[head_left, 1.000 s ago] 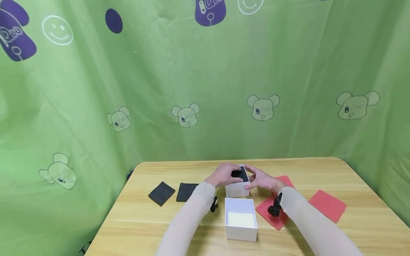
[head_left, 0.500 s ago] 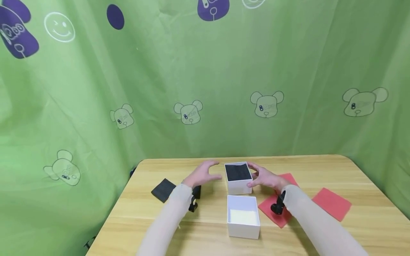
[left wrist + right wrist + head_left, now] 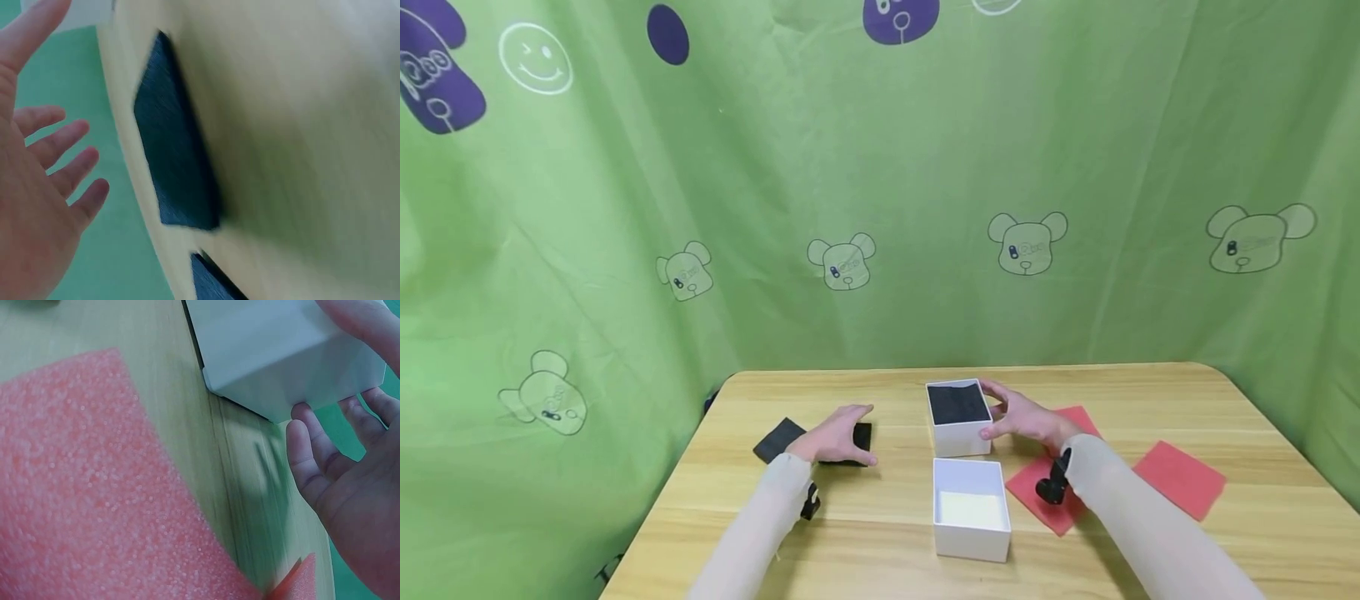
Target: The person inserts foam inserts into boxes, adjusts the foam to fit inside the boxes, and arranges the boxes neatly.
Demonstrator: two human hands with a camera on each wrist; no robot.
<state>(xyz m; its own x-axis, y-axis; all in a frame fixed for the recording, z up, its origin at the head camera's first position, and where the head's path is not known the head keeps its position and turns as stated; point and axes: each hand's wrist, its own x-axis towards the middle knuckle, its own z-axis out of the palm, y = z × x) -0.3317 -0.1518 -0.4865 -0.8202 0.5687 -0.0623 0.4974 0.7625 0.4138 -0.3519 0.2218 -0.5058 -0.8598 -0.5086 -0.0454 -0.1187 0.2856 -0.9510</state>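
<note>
A white box (image 3: pixel 958 433) lined with black foam (image 3: pixel 957 404) stands mid-table. My right hand (image 3: pixel 1011 414) rests against its right wall, thumb at the far corner and fingers at the near corner; in the right wrist view the fingers (image 3: pixel 312 456) lie fairly straight beside the box (image 3: pixel 281 356). My left hand (image 3: pixel 842 435) hovers, fingers spread, over a black foam square (image 3: pixel 863 433). In the left wrist view that hand (image 3: pixel 44 156) is apart from the square (image 3: pixel 175 162). A second black square (image 3: pixel 777 439) lies further left.
Another open white box (image 3: pixel 972 510) with a pale bottom sits nearer me. Two red foam sheets (image 3: pixel 1045 504) (image 3: pixel 1180 479) lie on the right of the wooden table (image 3: pixel 1150 392). Green cloth (image 3: pixel 880 208) hangs behind and on both sides.
My left hand left the white box and moved left and down to the black foam square. The right hand stayed at the box's right side.
</note>
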